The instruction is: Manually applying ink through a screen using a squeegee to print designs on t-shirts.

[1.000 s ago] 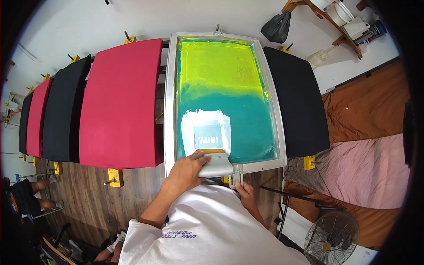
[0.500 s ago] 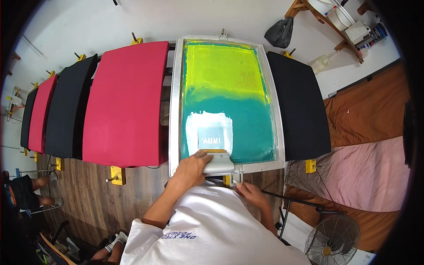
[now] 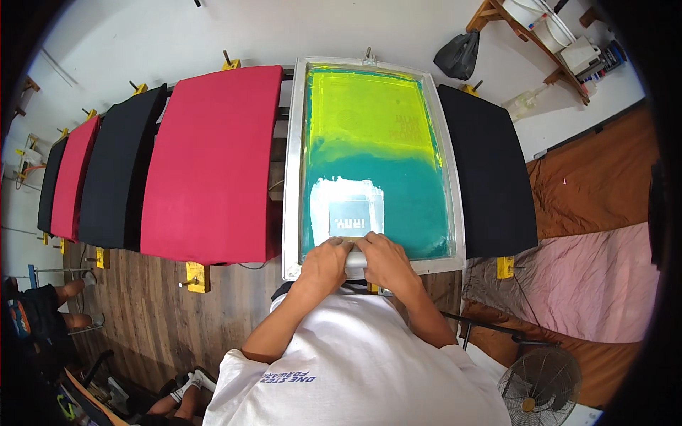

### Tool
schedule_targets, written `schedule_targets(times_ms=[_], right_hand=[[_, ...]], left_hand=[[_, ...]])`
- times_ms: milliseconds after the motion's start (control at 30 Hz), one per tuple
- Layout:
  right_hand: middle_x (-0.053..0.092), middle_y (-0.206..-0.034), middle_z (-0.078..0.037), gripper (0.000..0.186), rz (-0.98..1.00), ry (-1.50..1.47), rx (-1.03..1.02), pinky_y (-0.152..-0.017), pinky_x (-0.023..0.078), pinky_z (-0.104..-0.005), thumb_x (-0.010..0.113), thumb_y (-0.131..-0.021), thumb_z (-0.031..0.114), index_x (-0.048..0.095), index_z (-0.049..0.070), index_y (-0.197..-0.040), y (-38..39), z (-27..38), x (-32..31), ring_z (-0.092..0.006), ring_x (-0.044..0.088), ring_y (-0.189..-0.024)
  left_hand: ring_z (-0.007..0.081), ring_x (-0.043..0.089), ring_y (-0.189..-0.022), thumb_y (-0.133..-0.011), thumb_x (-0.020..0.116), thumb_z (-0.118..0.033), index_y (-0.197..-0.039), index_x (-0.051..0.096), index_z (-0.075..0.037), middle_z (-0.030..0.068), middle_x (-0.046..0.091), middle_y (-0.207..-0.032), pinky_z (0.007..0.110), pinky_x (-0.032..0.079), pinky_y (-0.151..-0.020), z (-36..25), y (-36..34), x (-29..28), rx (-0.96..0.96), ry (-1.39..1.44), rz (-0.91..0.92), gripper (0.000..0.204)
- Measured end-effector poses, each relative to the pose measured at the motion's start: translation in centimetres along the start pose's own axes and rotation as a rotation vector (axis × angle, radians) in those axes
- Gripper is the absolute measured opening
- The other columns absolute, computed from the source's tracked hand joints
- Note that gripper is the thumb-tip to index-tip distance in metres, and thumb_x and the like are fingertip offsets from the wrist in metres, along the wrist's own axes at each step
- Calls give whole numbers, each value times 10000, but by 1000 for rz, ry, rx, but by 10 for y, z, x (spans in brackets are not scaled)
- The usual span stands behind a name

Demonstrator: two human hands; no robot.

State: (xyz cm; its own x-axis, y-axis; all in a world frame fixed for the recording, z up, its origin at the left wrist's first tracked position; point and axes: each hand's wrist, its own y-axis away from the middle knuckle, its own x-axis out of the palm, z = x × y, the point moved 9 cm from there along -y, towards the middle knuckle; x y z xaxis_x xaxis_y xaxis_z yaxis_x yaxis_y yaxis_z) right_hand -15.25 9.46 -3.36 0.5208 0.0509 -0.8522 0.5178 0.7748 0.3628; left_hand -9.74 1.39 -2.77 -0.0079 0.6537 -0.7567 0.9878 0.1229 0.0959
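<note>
Head view, looking straight down over a white T-shirt at a screen-printing station. Left hand and right hand side by side, knuckles almost touching, both curled down over the squeegee at the near end of the printing screen. Fingers wrapped over the pale handle, gripping it; blade hidden beneath the hands. Squeegee lying crosswise just inside the near rail of the aluminium frame, directly under both palms, at the near edge of the white block-out patch with its small square stencil window. Mesh beyond the hands teal, turning yellow-green toward the far end. Forearms coming up from the lower edge, elbows spread, meeting at the handle.

Beside the screen on the left, a red platen, then a black platen, another red platen and a further black one at the rim. On the right, close beside the frame, a black platen. Yellow clamps under the near ends of the boards. Wooden floor below, a floor fan at lower right, pink and brown cloths spread on the right, a black bag hanging on the far wall. Another person's legs at the left rim
</note>
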Motion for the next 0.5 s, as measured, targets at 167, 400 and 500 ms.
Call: schedule_targets(times_ms=[167, 400, 500], right_hand=[[677, -846, -224, 280, 41, -54, -92, -762, 530, -482, 629, -626, -28, 700, -4, -895, -20, -2, -24, -411, 660, -855], [688, -874, -201, 246, -50, 14, -76, -738, 529, -489, 642, -654, -18, 689, 22, -892, -68, -11, -52, -412, 661, -865], [651, -1000, -174, 304, -147, 2, -65, -817, 517, -481, 634, -682, -42, 655, 28, -978, -69, -17, -43, -397, 619, -979]], left_hand=[[383, 687, -823, -685, 662, -26, -1006, 714, -64, 202, 703, -843, 451, 562, -768, 11, -24, -5, -16, -42, 195, 328], [386, 687, -821, -704, 662, 12, -1037, 712, -51, 219, 701, -845, 453, 557, -751, 30, -79, -31, -20, -64, 75, 342], [395, 679, -841, -681, 636, 54, -1111, 695, -60, 214, 701, -875, 448, 554, -777, 33, -73, -21, 19, -40, 11, 448]])
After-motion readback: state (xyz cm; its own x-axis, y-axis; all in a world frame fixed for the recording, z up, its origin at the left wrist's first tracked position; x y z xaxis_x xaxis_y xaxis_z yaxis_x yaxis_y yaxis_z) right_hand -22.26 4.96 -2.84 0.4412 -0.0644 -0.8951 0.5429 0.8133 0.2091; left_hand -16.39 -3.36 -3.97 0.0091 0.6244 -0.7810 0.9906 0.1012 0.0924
